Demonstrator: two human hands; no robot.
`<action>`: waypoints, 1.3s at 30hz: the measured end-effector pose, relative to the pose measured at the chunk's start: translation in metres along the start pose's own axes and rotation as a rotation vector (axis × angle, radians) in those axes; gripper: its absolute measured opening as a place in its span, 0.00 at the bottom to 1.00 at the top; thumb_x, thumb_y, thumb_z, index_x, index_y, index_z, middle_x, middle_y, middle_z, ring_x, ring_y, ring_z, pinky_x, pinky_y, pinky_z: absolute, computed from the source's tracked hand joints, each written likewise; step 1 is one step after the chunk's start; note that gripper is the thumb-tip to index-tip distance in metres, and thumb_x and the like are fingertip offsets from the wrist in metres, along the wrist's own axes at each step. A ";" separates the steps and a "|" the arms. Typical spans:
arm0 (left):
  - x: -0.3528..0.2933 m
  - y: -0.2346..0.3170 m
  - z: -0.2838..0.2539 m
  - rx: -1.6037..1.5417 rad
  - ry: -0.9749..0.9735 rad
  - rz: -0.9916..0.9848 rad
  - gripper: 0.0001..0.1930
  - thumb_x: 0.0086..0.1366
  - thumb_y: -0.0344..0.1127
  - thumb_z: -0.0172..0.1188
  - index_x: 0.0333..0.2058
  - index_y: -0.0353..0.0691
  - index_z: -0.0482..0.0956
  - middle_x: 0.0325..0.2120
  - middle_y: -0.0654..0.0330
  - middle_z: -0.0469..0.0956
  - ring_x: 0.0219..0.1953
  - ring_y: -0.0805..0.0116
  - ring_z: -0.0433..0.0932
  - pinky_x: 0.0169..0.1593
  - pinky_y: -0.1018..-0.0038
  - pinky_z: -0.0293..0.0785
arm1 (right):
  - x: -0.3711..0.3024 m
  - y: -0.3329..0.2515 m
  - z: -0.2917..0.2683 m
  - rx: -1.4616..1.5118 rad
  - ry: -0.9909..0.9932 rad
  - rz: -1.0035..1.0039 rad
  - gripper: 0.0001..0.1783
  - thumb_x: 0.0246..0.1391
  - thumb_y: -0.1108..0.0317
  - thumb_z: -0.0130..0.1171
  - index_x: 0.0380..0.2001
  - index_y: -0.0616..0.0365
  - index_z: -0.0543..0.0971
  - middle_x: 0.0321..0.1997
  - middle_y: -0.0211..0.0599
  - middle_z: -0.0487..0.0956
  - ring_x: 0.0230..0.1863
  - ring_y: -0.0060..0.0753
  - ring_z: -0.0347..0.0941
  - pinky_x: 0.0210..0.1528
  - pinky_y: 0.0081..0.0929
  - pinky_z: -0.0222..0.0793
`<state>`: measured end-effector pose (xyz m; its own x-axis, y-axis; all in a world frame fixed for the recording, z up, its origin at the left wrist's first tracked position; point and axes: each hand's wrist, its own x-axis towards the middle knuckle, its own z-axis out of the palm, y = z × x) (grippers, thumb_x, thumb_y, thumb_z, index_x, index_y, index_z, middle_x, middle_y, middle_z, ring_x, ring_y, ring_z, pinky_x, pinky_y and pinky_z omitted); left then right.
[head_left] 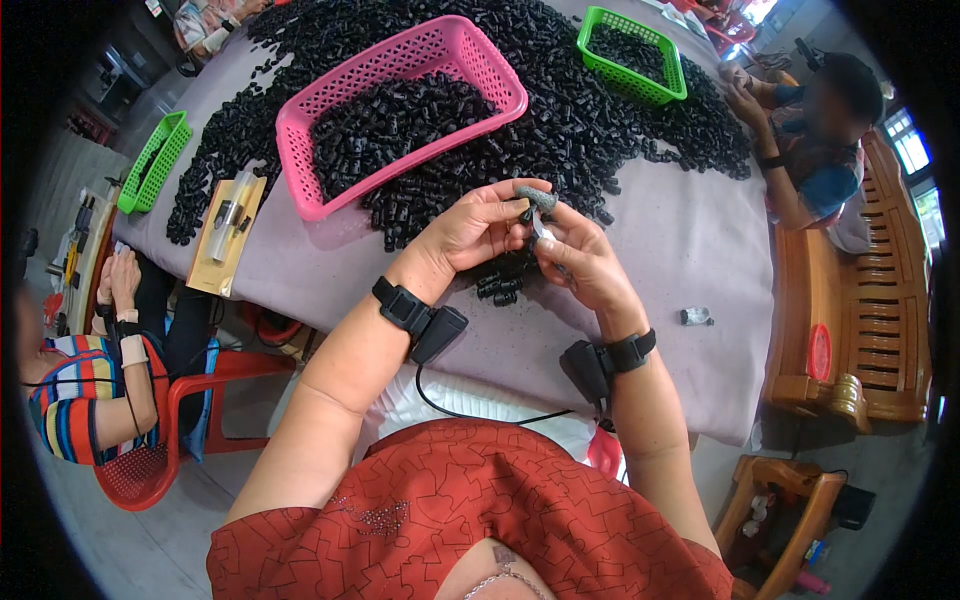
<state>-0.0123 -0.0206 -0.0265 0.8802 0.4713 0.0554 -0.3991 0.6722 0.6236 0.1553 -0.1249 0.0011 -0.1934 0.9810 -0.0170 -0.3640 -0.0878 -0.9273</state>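
My left hand (475, 228) is closed, its thumb and fingers pinching a small black part (524, 212) like those heaped on the table. My right hand (588, 262) grips a small hand tool with a short silver blade (541, 226), which meets the part between both hands. The tool's handle is mostly hidden in my fingers, so its exact kind is unclear. A grey speckled sleeve (537, 197) sits at the fingertips; which finger wears it is hard to see. Several black cylindrical parts (498, 288) lie just below my hands.
A pink basket (300, 190) of black parts stands on the big heap (560, 130). Green baskets (655, 95) sit at far right and far left. A yellow card (225, 240) with a tube lies left, a grey speckled piece (696, 316) right. Two people sit at either side.
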 end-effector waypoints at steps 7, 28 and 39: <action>0.001 -0.002 0.003 0.083 0.070 -0.003 0.21 0.68 0.32 0.55 0.58 0.36 0.68 0.36 0.66 0.78 0.33 0.80 0.76 0.42 0.78 0.77 | -0.001 0.000 0.001 -0.011 -0.010 -0.004 0.31 0.57 0.70 0.59 0.62 0.60 0.64 0.25 0.22 0.71 0.20 0.12 0.60 0.19 0.11 0.52; 0.000 -0.001 0.002 -0.014 0.036 -0.004 0.20 0.68 0.30 0.55 0.57 0.35 0.69 0.34 0.64 0.78 0.27 0.81 0.76 0.35 0.83 0.77 | -0.001 -0.007 0.004 -0.036 -0.015 0.002 0.29 0.59 0.70 0.58 0.63 0.60 0.64 0.29 0.22 0.72 0.22 0.11 0.61 0.21 0.10 0.54; -0.001 -0.004 0.008 0.038 0.115 0.039 0.17 0.68 0.29 0.55 0.55 0.37 0.72 0.35 0.67 0.78 0.27 0.82 0.76 0.33 0.83 0.76 | -0.003 -0.003 0.006 -0.019 0.001 0.004 0.31 0.59 0.74 0.55 0.65 0.59 0.61 0.31 0.23 0.72 0.22 0.11 0.61 0.20 0.10 0.54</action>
<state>-0.0098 -0.0283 -0.0231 0.8281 0.5605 -0.0081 -0.4208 0.6312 0.6516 0.1511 -0.1285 0.0063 -0.1940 0.9808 -0.0209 -0.3460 -0.0883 -0.9341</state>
